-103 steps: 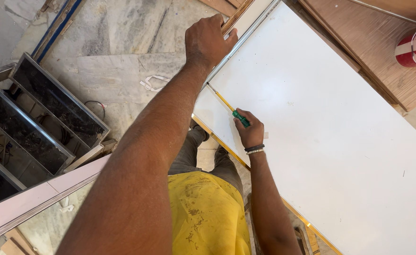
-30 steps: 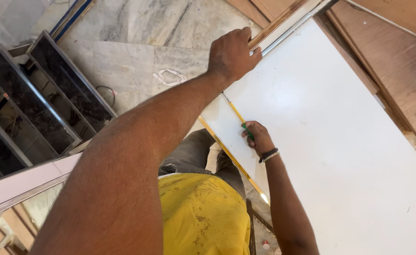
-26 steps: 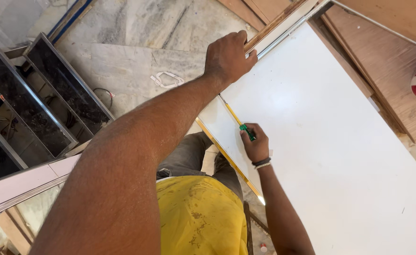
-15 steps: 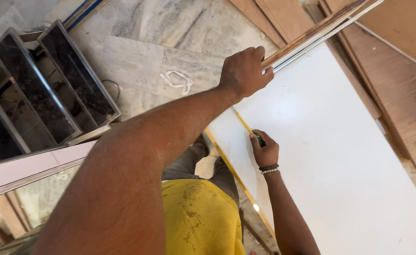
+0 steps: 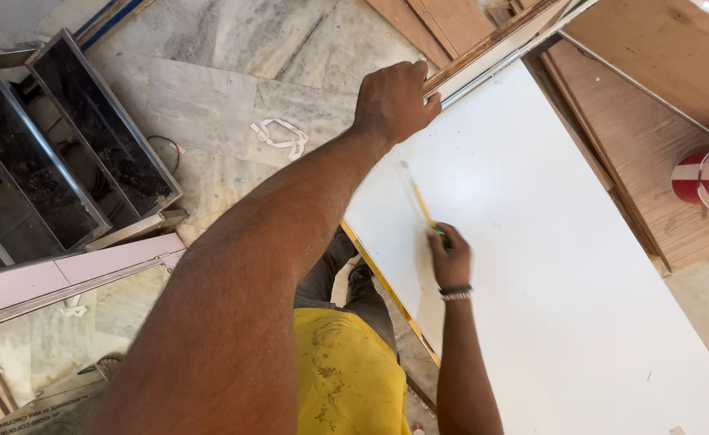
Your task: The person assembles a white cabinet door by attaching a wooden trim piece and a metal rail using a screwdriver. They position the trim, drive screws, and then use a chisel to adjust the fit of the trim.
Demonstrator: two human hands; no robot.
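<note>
While the left hand (image 5: 392, 98) stays clamped over the wooden strip (image 5: 491, 44) at the white board's (image 5: 548, 242) far corner, the right hand (image 5: 449, 256), fist closed round a yellow pencil (image 5: 417, 200), has drawn back nearer along the board's edge, suggesting a marked line lengthening.

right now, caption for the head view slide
Left hand grips the large white board at its far corner; right hand holds a yellow pencil on it.

white board (image 5: 564, 266) on marble floor (image 5: 234, 48)
</note>
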